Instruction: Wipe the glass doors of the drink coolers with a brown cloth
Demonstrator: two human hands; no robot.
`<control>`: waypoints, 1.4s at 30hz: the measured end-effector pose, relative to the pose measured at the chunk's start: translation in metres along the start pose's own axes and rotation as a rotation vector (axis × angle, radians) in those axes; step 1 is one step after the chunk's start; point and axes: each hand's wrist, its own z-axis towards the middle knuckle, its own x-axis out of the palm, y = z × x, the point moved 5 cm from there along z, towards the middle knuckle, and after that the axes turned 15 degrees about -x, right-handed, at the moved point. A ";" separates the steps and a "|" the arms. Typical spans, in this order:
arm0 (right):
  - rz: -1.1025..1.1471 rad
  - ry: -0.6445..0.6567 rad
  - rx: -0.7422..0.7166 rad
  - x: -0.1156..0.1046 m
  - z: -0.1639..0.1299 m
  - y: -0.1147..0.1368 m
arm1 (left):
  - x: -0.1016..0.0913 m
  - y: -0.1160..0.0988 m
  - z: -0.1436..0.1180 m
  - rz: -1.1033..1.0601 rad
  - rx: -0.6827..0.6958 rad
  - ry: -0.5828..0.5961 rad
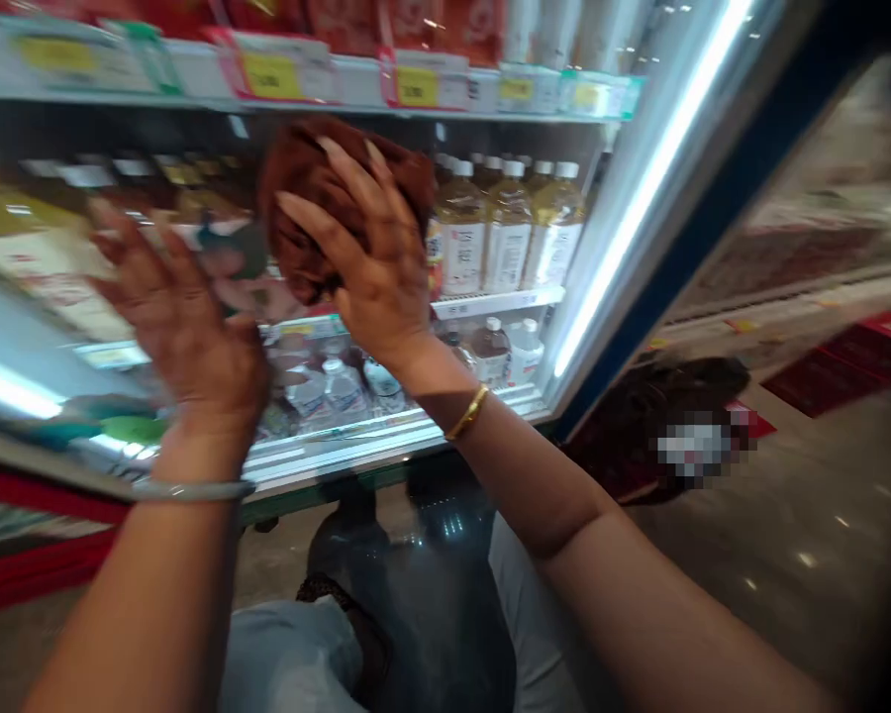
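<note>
My right hand (382, 248) presses a bunched brown cloth (289, 213) against the glass front of a lit drinks cooler, its fingers spread over the cloth. To its left, my left hand (193, 317) is raised with fingers stretched out, a little blurred. It appears to be at the glass too, though contact cannot be made out. Beyond the glass, white-capped bottles (509, 233) stand in rows on a shelf. The cloth and both hands hide part of the shelves.
A bright light strip (649, 188) runs up the cooler's right side. Price tags (271, 74) line the upper shelf edge, and smaller bottles (334, 386) stand low down. Red boxes (846, 361) lie at the right by the floor (802, 574).
</note>
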 end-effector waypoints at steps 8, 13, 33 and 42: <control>0.427 -0.196 -0.303 0.034 -0.021 0.032 | -0.010 -0.056 -0.022 0.251 0.134 -0.061; 0.230 -0.532 -0.153 0.015 -0.009 -0.005 | -0.018 -0.067 -0.026 0.247 0.175 -0.101; 0.371 -0.177 -0.682 0.049 0.005 0.086 | -0.046 -0.014 -0.025 0.189 0.091 -0.138; 0.271 -0.258 -0.542 0.046 0.054 0.099 | -0.070 0.008 -0.017 0.169 0.047 -0.170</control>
